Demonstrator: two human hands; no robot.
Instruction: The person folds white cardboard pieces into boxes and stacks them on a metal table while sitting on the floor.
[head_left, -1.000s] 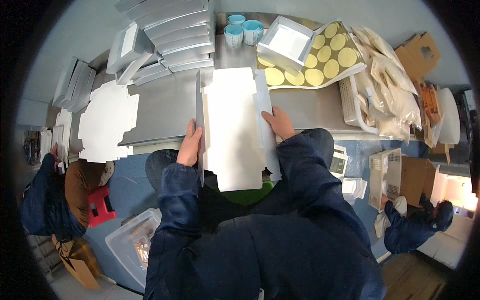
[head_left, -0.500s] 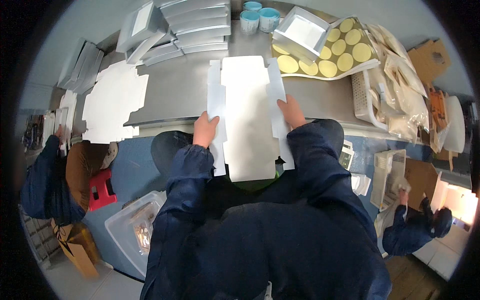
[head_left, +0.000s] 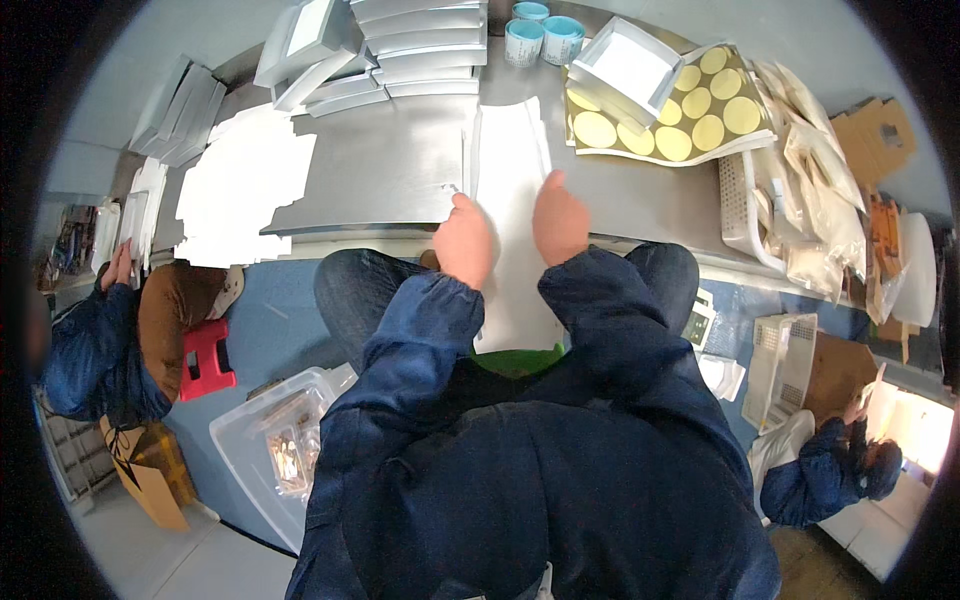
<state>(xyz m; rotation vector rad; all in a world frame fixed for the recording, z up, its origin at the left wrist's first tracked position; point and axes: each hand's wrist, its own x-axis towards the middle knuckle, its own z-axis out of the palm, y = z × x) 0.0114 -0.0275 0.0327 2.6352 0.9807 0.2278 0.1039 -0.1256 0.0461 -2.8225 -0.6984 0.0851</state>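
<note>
Sitting between left fingers (head_left: 461,204) and right fingers (head_left: 555,182): white cardboard (head_left: 513,225).

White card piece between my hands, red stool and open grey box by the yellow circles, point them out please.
White card piece (head_left: 514,220), head view: middle of its flat panel.
Red stool (head_left: 213,360), head view: middle of its visible part.
Open grey box (head_left: 612,97), head view: its near outer wall.

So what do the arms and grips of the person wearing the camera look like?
Long, loose, dark navy-blue cloth sleeves, gathered at the wrists, with no markings that I can make out. The bare left grip and bare right grip are human hands without gloves.
</note>
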